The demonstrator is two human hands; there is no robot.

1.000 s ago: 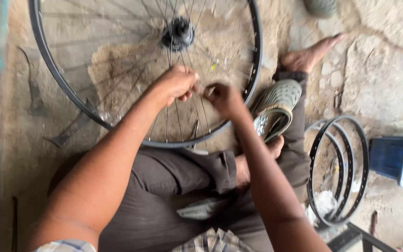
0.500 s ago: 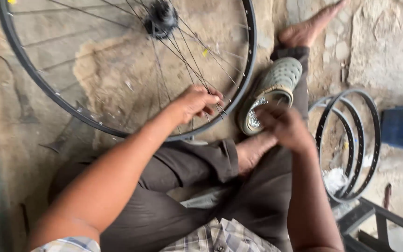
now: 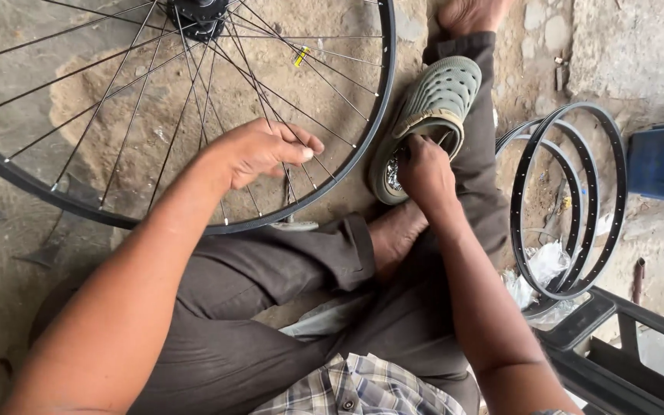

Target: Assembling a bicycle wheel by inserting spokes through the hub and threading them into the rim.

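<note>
While the spoked bicycle wheel [image 3: 194, 115] leans over the dirt floor [image 3: 24, 253] against the sitter's knees, the left hand [image 3: 263, 150] pinches its spokes [image 3: 293, 165], fingers curled shut. The right hand [image 3: 424, 169] dips, closed, into a grey-green clog [image 3: 432, 115] holding small metal parts. Bare black rims [image 3: 570, 200] stand right, beside a blue box [image 3: 662, 161].

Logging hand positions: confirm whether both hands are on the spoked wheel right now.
No: only the left hand grips the spokes of the wheel; the right hand reaches into the green shoe beside the rim.
</note>
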